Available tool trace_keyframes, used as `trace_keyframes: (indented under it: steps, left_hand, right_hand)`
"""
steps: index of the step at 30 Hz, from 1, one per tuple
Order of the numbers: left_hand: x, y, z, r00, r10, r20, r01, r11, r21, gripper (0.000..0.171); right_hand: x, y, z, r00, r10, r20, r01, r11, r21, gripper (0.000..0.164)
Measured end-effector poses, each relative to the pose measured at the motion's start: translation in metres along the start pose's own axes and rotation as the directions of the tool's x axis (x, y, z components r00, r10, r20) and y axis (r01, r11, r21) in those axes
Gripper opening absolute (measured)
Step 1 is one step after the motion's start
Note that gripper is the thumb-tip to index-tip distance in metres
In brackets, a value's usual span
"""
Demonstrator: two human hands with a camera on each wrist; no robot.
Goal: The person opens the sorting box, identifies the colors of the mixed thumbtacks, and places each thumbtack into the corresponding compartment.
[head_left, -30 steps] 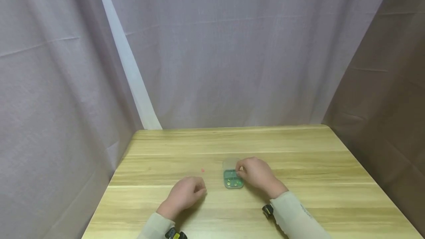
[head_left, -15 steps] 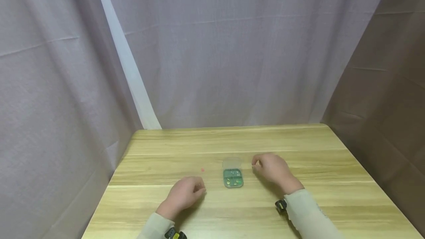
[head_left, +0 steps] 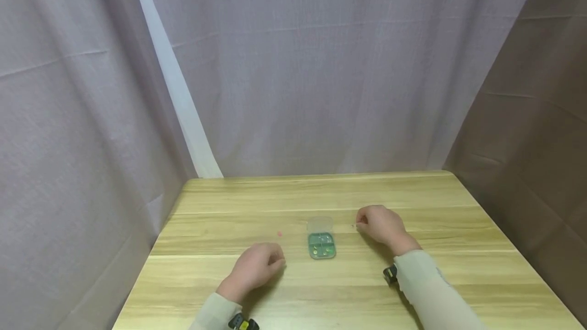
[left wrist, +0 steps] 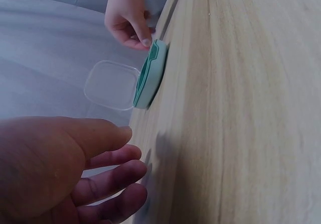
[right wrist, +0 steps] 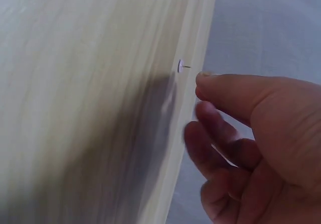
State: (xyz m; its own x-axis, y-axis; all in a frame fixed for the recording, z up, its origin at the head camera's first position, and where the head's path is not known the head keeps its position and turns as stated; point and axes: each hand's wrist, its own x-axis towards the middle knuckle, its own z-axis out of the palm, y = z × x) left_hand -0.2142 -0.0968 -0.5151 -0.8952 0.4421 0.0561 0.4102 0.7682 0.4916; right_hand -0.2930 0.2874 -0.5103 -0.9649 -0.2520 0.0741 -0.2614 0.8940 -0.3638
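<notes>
A thumbtack (right wrist: 180,66) with a pale flat head lies on the table, its pin sticking up. My right hand (head_left: 380,224) is right beside it. In the right wrist view the thumb tip is close to the pin, and the loosely bent fingers have nothing between them. A small green compartment box (head_left: 322,246) stands left of that hand with its clear lid (head_left: 319,224) folded back. Several tiny yellow and green pieces lie in its front compartments. My left hand (head_left: 255,267) rests with relaxed fingers near the table, left of the box, holding nothing.
A small pink piece (head_left: 279,234) lies on the wooden table (head_left: 257,197) beyond the left hand. Grey curtains (head_left: 321,90) hang behind the table and at its sides.
My right hand has moved from over the box to the right, away from it, and the thumbtack now shows by its fingertips. The left hand has stayed put.
</notes>
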Motion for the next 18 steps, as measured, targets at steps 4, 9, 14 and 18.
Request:
trace_keyframes:
  steps: [4, 9, 14, 18]
  left_hand:
    - [0.001, -0.002, 0.002, 1.0, 0.008, -0.004, -0.008, 1.0, -0.001, 0.01]
    - [0.001, -0.005, 0.004, 1.0, 0.009, -0.006, -0.009, 1.0, 0.018, 0.01]
    - [0.001, -0.006, 0.003, 1.0, 0.012, -0.01, -0.012, 1.0, 0.019, 0.01]
    - [0.002, -0.006, 0.003, 1.0, 0.011, -0.004, -0.011, 1.0, 0.017, 0.009]
  right_hand:
    - [0.006, -0.002, 0.006, 1.0, 0.011, 0.01, -0.011, 1.0, -0.018, 0.013]
    - [0.01, -0.006, 0.008, 1.0, 0.017, 0.022, -0.016, 0.999, -0.033, 0.013]
    - [0.012, -0.008, 0.009, 0.999, 0.005, 0.034, -0.003, 0.998, -0.057, 0.017]
    - [0.013, -0.009, 0.01, 0.999, -0.011, 0.039, 0.014, 0.997, -0.073, 0.018]
